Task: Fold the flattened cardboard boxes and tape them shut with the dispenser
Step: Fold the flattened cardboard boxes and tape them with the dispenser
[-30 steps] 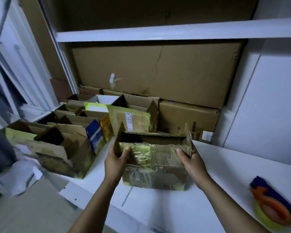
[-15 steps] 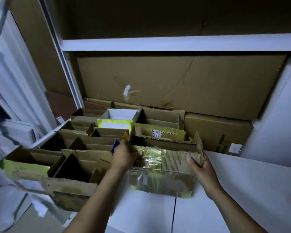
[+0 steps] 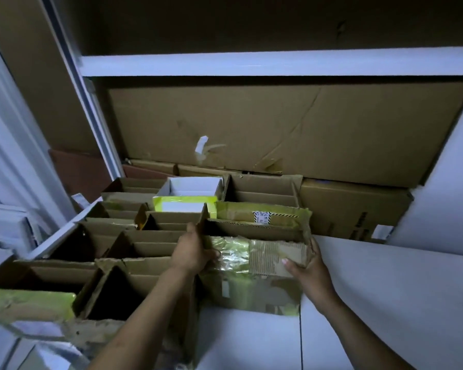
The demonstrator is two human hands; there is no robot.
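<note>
A worn open-topped cardboard box [image 3: 254,284], patched with shiny yellowish tape, stands on the white shelf surface [image 3: 385,303] against the row of other boxes. My left hand [image 3: 191,253] grips its left upper corner, thumb on the front flap. My right hand [image 3: 309,268] holds its right side, thumb pressed on the folded-down front flap and fingers behind the right edge. The tape dispenser is out of view.
Several open cardboard boxes [image 3: 145,244] stand packed in rows to the left and behind. A large flattened cardboard sheet [image 3: 278,129] leans against the back wall under a white upper shelf [image 3: 251,65]. A shut brown box [image 3: 353,209] sits at the back right.
The box has been slid back and left until it meets the packed boxes. My view has tilted up and left, so the orange and blue tape dispenser at right dropped out of sight.
</note>
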